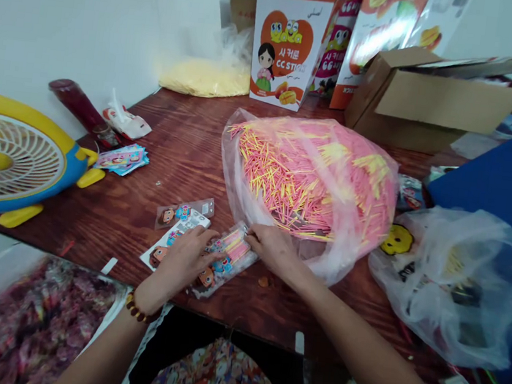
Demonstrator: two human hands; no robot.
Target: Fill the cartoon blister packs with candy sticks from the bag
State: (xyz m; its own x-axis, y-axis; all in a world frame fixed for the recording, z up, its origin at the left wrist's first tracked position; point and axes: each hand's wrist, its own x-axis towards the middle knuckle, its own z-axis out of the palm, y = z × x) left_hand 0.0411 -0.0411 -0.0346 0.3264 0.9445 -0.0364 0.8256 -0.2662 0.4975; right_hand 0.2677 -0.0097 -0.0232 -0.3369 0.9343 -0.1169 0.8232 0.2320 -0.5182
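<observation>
A clear printed packet (237,246) with pink and yellow sticks inside lies slanted on the table near its front edge. My left hand (184,256), with a beaded bracelet at the wrist, holds the packet's left side with bent fingers. Closed on the packet's upper right end is my right hand (271,246); its fingertips are partly hidden. Beneath and beside my left hand are a white printed packet (157,251) and a flat clear packet (170,215). Just behind my right hand, a large clear bag (230,152) bulges with loose pink and yellow sticks (280,176).
A yellow and blue fan (14,158) stands at left, near a dark red bottle (78,104) and printed packets (125,158). Boxes (279,47) and an open carton (432,107) line the back. A plastic bag (453,282) lies right; a filled bin (33,314) sits below left.
</observation>
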